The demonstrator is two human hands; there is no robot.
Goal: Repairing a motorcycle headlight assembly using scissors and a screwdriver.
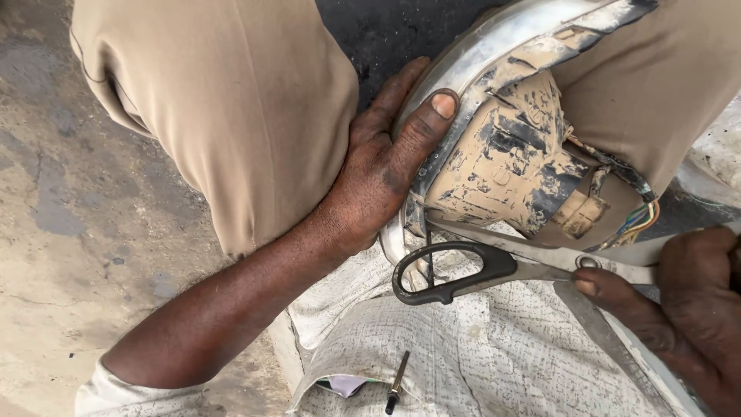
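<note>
- At the far left lies a rough grey concrete floor (69,224), stained and patchy.
- A knee in tan cloth trousers (231,108) fills the upper left and hides the ground behind it; the second trouser leg (656,85) covers the upper right corner.
- The bare left forearm runs up from the lower left, and the left hand (378,166) presses against the near side of the round metal headlamp housing (509,147), mud-caked and tan with dark patches.
- Its fingers curl loosely over the bright chrome rim (478,58), the thumb laid flat on the rim's inner edge; the hand grips the rim and nothing else.
- The housing sits wedged between the two knees, its back turned up, with a bundle of coloured wires (641,220) trailing from its right side.
- Below it spreads a worn off-white woven cloth (463,347), on which a small dark-tipped metal pen-like tool (397,384) lies apart from both hands.
- A pair of black-handled steel scissors (471,272) lies across a pale strap (532,251) just under the housing, loop handles to the left.
- The right hand (687,309) comes in from the right edge, its fingertips closed on the scissors near the pivot; the rest of its grip is cut off by the frame.
</note>
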